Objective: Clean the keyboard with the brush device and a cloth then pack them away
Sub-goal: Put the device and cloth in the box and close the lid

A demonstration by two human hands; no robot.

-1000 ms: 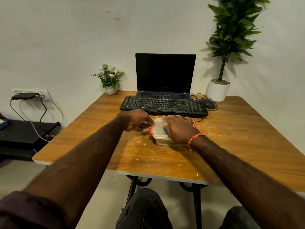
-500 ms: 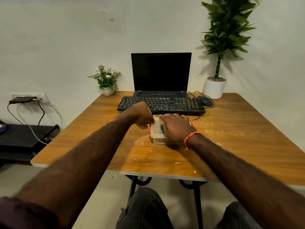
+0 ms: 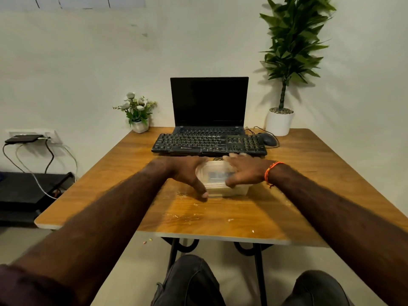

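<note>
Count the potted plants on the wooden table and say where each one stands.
2. A small flowering plant stands at the far left corner; a tall leafy plant in a white pot stands at the far right corner.

Soft, even indoor light. Glare patch on desk [image 3: 220,217] near its front edge. Plant [image 3: 291,40] shadow on wall behind. Hands motion-blurred. Wide-angle bending at edges.

A home office corner: wooden desk [image 3: 309,173] with laptop [image 3: 209,102], keyboard [image 3: 207,143], potted plants [image 3: 291,51].
</note>
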